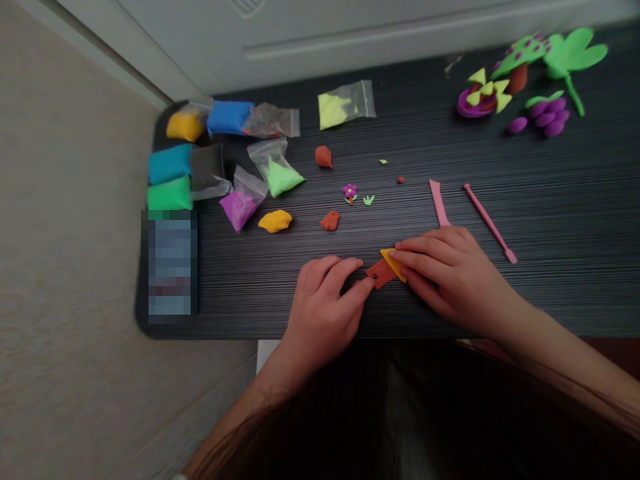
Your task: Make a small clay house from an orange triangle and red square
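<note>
A flat reddish-brown clay piece (382, 273) lies on the dark table, with a small hole near its left end. A yellow clay triangle (394, 262) sits against its right end, like a roof on a house. The fingers of my right hand (445, 270) are closed on the triangle's right edge. My left hand (330, 297) rests at the other end, its thumb tip touching the brown piece near the hole. The left index finger is bent and stands apart from the thumb.
Pink modelling tools (490, 222) lie beyond my right hand. Brown clay lumps (330, 221), a yellow lump (275, 221) and a tiny purple flower (349, 191) lie ahead. Bagged clay (283, 177) and a phone (170, 267) are left. Finished clay figures (547, 117) stand far right.
</note>
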Action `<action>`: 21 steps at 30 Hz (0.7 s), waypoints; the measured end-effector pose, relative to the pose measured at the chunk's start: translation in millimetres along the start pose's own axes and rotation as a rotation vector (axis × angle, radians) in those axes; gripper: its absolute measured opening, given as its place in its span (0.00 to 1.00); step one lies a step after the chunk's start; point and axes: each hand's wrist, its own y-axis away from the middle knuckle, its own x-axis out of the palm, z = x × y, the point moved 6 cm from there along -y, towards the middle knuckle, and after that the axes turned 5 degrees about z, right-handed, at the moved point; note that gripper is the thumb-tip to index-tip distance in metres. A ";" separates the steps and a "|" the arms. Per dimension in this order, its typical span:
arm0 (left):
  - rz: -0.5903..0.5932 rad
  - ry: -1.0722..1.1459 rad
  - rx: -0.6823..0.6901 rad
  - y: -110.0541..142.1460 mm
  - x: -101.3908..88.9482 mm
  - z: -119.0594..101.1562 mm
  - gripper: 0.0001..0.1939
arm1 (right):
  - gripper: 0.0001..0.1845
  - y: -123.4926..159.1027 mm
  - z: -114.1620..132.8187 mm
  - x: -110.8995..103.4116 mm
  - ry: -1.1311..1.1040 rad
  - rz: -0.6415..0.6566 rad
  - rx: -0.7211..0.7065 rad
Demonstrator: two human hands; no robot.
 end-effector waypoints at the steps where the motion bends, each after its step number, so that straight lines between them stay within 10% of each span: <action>1: 0.018 -0.006 -0.005 -0.8 1.4 -0.3 0.11 | 0.16 0.0 0.0 0.0 0.000 0.000 0.000; 21: -0.037 0.279 -0.150 -5.5 0.3 11.3 0.10 | 0.17 7.7 -13.1 -13.7 -0.087 -0.226 0.131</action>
